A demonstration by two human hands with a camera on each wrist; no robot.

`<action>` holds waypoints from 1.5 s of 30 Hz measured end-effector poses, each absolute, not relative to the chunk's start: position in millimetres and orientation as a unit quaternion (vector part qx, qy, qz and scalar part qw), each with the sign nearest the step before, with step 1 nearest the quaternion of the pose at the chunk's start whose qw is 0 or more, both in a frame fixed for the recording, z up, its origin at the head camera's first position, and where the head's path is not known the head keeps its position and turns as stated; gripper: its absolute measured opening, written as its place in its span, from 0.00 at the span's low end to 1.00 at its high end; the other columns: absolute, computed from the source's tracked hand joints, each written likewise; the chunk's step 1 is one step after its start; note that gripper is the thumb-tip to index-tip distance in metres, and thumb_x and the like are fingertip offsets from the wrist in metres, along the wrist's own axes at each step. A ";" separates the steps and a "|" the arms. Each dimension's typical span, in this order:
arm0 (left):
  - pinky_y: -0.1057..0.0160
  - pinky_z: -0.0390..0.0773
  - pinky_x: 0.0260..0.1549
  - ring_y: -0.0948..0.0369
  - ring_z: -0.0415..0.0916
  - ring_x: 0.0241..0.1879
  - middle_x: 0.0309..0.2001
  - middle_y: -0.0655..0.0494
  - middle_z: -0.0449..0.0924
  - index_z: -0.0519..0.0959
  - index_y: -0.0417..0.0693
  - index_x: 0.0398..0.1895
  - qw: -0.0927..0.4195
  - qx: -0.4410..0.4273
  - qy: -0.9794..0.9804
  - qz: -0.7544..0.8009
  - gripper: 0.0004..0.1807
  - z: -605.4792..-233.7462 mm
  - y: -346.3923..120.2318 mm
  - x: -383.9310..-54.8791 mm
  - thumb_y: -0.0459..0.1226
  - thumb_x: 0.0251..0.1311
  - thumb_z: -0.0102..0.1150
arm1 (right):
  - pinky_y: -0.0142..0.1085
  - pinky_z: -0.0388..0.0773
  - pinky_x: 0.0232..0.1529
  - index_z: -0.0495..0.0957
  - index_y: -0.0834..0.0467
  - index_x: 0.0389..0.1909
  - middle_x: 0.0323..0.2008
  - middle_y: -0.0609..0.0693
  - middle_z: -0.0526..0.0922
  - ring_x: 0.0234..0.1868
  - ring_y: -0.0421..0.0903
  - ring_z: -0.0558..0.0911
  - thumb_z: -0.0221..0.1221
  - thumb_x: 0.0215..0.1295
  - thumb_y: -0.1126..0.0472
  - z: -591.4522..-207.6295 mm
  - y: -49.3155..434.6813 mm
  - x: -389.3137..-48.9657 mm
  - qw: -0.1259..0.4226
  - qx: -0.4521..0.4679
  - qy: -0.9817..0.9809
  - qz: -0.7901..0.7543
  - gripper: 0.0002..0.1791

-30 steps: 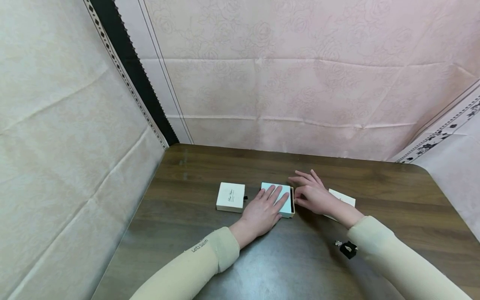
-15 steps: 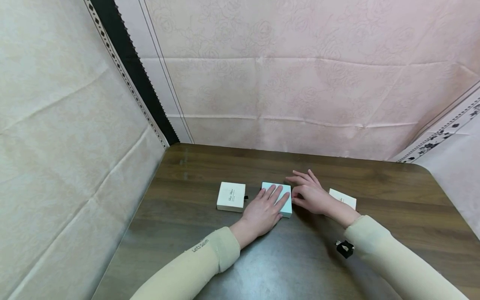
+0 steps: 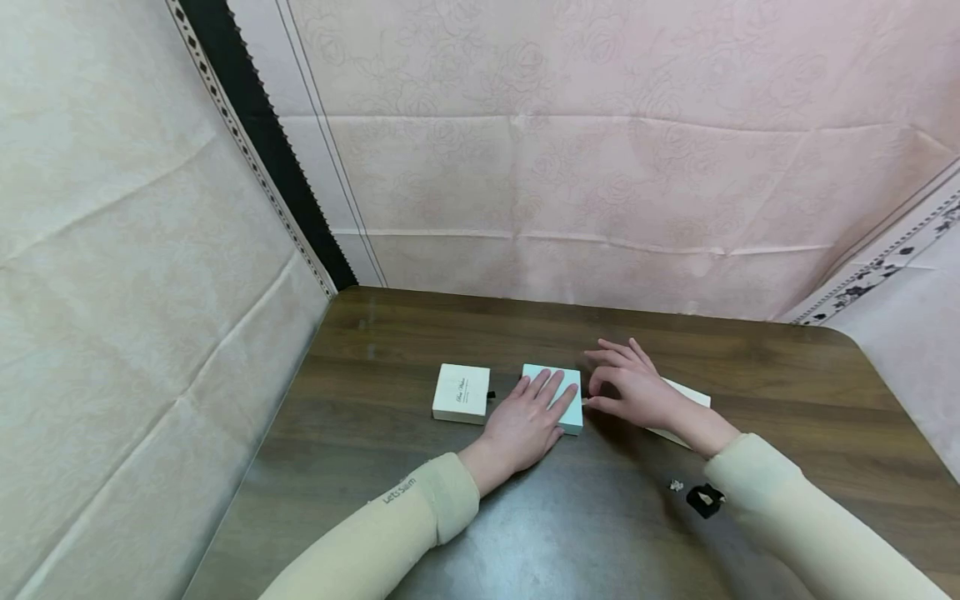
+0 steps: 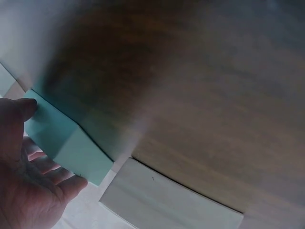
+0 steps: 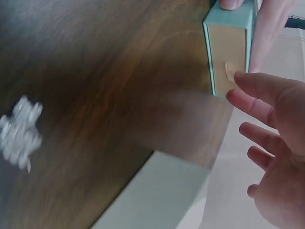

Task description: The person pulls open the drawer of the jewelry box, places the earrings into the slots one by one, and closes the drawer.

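Note:
A light-blue drawer box (image 3: 572,414) lies on the table, its drawer slid in. My left hand (image 3: 519,429) rests on it with spread fingers; in the left wrist view the thumb (image 4: 29,108) is along the blue sleeve (image 4: 76,145). My right hand (image 3: 637,392) is at the box's right end. The right wrist view shows its thumb and forefinger together at a small pale ribbon tab (image 5: 228,72) on the beige drawer front (image 5: 226,45), pinching its end. The other right fingers are spread and hold nothing.
A cream box (image 3: 461,393) with dark lettering and a black tab sits left of the blue one. A white box (image 3: 687,392) is partly hidden under my right wrist. Nearer me lie a clear, sparkling piece (image 3: 676,485) and a small black item (image 3: 705,501). Cloth hangs behind the table.
One second ago the drawer stuck out at the right end; my right hand has pushed it flush, then drawn back slightly right, showing the tab. My left hand has stayed on the box.

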State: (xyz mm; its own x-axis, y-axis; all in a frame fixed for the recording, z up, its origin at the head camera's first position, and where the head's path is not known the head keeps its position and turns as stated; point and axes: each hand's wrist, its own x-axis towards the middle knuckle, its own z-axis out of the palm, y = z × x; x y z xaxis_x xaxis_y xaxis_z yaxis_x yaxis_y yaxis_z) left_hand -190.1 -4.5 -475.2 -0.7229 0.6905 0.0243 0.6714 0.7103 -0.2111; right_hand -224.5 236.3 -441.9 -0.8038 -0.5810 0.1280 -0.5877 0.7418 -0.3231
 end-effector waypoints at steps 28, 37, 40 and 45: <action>0.52 0.60 0.80 0.57 0.56 0.83 0.85 0.54 0.55 0.57 0.62 0.87 0.045 -0.365 -0.925 0.096 0.38 -458.8 -3.6 -181.7 0.59 0.80 0.50 | 0.74 0.59 0.71 0.85 0.61 0.56 0.69 0.71 0.75 0.73 0.74 0.69 0.74 0.65 0.58 -416.6 310.7 -187.0 0.016 0.285 -0.948 0.140 0.21; 0.52 0.62 0.79 0.57 0.56 0.83 0.85 0.55 0.56 0.58 0.63 0.86 0.045 -0.378 -0.919 0.098 0.38 -448.8 -4.2 -170.2 0.59 0.80 0.52 | 0.76 0.62 0.67 0.83 0.63 0.60 0.69 0.71 0.75 0.71 0.75 0.71 0.76 0.63 0.57 -422.8 328.5 -173.8 0.023 0.259 -0.956 0.136 0.27; 0.51 0.63 0.78 0.57 0.57 0.82 0.85 0.55 0.57 0.58 0.63 0.87 0.041 -0.380 -0.918 0.103 0.38 -446.4 -4.4 -166.3 0.59 0.79 0.51 | 0.76 0.63 0.66 0.82 0.64 0.61 0.67 0.71 0.76 0.69 0.75 0.72 0.76 0.61 0.57 -427.9 332.0 -170.2 0.041 0.260 -0.955 0.136 0.29; 0.51 0.63 0.78 0.58 0.57 0.82 0.85 0.56 0.57 0.56 0.63 0.87 0.037 -0.381 -0.917 0.114 0.39 -444.2 -5.0 -160.9 0.60 0.79 0.51 | 0.75 0.68 0.61 0.81 0.65 0.63 0.65 0.70 0.78 0.66 0.74 0.76 0.79 0.55 0.60 -438.4 336.9 -164.6 0.083 0.275 -0.949 0.129 0.34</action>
State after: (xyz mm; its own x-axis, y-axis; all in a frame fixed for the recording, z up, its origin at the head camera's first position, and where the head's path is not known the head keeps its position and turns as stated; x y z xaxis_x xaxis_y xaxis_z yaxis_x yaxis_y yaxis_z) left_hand -160.9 -5.0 -444.2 -0.7075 0.7065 -0.0182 0.6895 0.6843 -0.2375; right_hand -164.6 336.9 -438.4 -0.8353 -0.4998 0.2290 -0.5429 0.8157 -0.1999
